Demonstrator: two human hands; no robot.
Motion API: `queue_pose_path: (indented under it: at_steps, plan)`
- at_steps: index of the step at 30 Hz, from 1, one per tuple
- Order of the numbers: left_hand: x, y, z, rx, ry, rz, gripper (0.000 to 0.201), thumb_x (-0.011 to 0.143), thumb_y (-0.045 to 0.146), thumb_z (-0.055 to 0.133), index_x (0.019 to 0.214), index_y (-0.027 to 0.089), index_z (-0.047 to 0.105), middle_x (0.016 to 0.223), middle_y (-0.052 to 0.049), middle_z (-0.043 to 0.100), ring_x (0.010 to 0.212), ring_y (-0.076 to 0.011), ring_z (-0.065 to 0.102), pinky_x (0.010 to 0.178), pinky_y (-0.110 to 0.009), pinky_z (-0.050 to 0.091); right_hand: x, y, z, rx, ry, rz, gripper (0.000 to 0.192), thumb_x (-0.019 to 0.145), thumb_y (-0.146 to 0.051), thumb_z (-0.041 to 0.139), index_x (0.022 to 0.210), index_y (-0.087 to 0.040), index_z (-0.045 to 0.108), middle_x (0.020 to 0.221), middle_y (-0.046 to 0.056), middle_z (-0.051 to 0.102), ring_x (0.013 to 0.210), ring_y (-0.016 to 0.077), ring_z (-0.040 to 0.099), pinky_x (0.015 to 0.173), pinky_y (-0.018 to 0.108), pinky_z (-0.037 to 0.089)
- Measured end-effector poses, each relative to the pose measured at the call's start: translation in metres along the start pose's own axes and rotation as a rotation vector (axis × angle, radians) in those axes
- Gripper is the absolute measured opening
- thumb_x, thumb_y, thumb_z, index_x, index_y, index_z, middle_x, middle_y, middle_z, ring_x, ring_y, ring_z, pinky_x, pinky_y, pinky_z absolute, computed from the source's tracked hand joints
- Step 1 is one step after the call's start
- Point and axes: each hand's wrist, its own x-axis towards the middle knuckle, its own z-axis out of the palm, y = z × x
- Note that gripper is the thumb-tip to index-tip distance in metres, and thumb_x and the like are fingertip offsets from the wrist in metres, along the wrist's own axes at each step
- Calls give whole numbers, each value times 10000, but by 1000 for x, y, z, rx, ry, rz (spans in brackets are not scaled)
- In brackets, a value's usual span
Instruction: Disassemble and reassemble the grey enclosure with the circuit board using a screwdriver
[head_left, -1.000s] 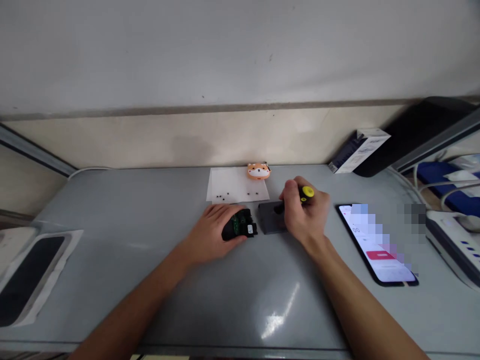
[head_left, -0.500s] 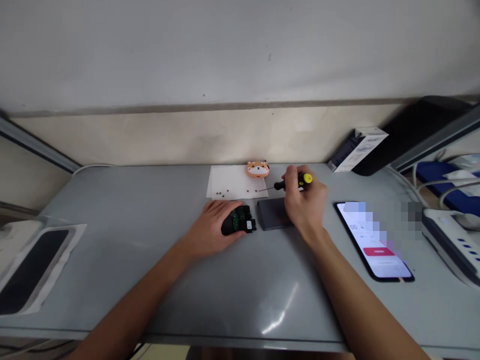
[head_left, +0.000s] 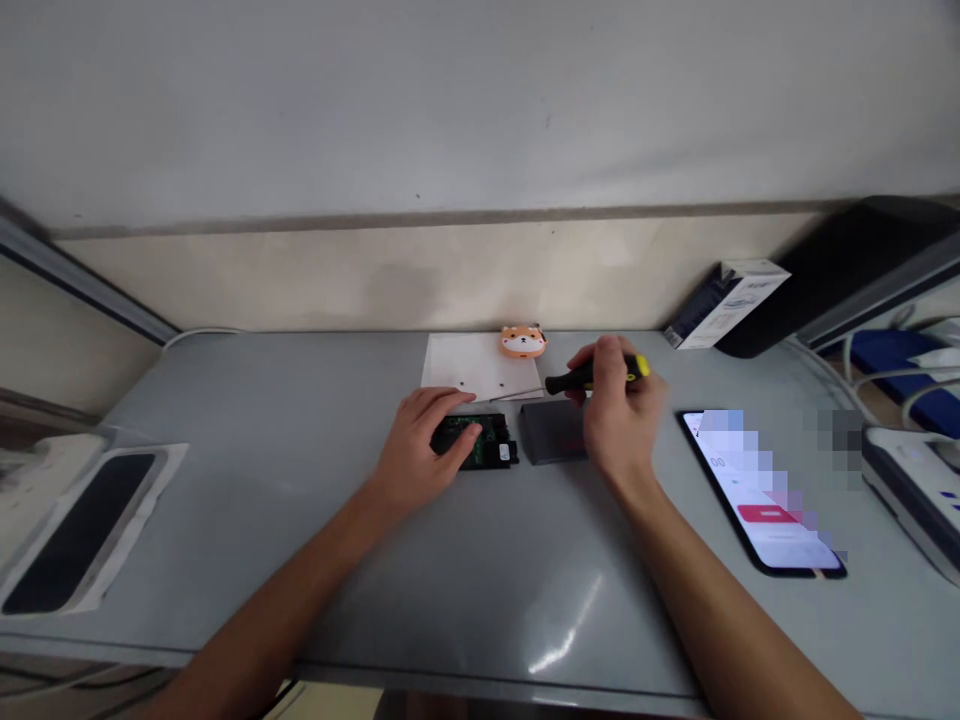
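Observation:
My right hand [head_left: 626, 410] is closed around a black-and-yellow screwdriver [head_left: 574, 381]. Its thin shaft points left, and the tip is by the paper's front edge, close to my left index fingertip. My left hand [head_left: 420, 440] covers the left part of a black electronic device with an exposed green circuit board [head_left: 491, 450]. The thumb lies over the board and the index finger reaches past its far edge. Small dark screws [head_left: 501, 385] lie on white paper [head_left: 465, 355] behind the device. A dark grey case piece [head_left: 551, 435] sits just right of it, partly hidden by my right hand.
An orange animal-face case [head_left: 523, 341] stands at the paper's back edge. To the right lie a lit phone [head_left: 761, 500], a small box [head_left: 727, 303] leaning on a black cylinder [head_left: 832, 270], and a power strip [head_left: 915, 490]. A dark-screened device [head_left: 82, 530] lies far left.
The screwdriver tip has moved left and nearer, off the screws toward my left index finger. My left thumb has shifted up onto the board. The view has shifted slightly.

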Motion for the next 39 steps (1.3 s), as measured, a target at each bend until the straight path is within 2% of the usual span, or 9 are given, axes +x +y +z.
queue_pose_path:
  at_steps: [3,7,15,21,26,30,34,39]
  plan:
    - [0,-2,2,5,57,14,181,1007,291,662,1170,234,718,1104,-65,757,1064,-229,701,986,-424,568,-5,-9,2,46,-29,38,477,963,-580,558,664,-211,593,566,-34,514,482,99,487,442,235,389]
    - [1,-2,1,-16,58,43,100,1005,280,670,1041,242,755,1008,-42,768,978,-205,703,947,-408,569,-8,-13,4,75,-60,80,488,955,-586,553,645,-210,578,563,-31,499,482,97,482,419,220,384]
    - [4,3,-3,-1,38,21,158,1025,282,620,948,250,754,940,-28,770,908,-197,697,892,-409,554,-7,-14,5,43,-103,134,480,959,-587,522,655,-218,557,549,-32,468,474,101,451,379,207,382]
    - [4,3,-3,29,29,18,164,1009,253,609,908,247,738,912,-22,765,879,-193,687,874,-402,534,-8,-12,5,36,-95,91,495,951,-610,535,650,-218,561,558,-28,472,484,105,479,374,207,361]
    - [4,2,-3,19,54,70,161,1002,236,613,891,236,730,878,-19,756,859,-193,686,851,-394,527,-9,-7,7,54,-90,50,507,959,-614,548,645,-215,571,563,-28,487,487,106,485,432,232,407]
    - [3,3,-6,49,-54,21,135,977,266,622,1041,229,736,1015,-55,764,987,-232,697,947,-438,525,-8,-4,4,35,-108,35,505,963,-621,547,661,-217,567,561,-38,479,473,107,467,433,246,404]
    - [1,5,-10,61,-213,-12,358,935,295,648,1287,232,673,1260,-99,737,1189,-298,660,1077,-503,489,-7,-3,1,-36,-111,15,477,987,-561,534,655,-219,543,533,-53,443,462,99,422,454,255,378]
    - [2,5,-12,41,-339,9,439,944,320,650,1372,228,628,1341,-106,718,1248,-308,645,1150,-530,436,-10,-2,3,-102,-160,-60,432,994,-477,541,651,-215,553,526,-55,424,488,98,401,492,259,348]
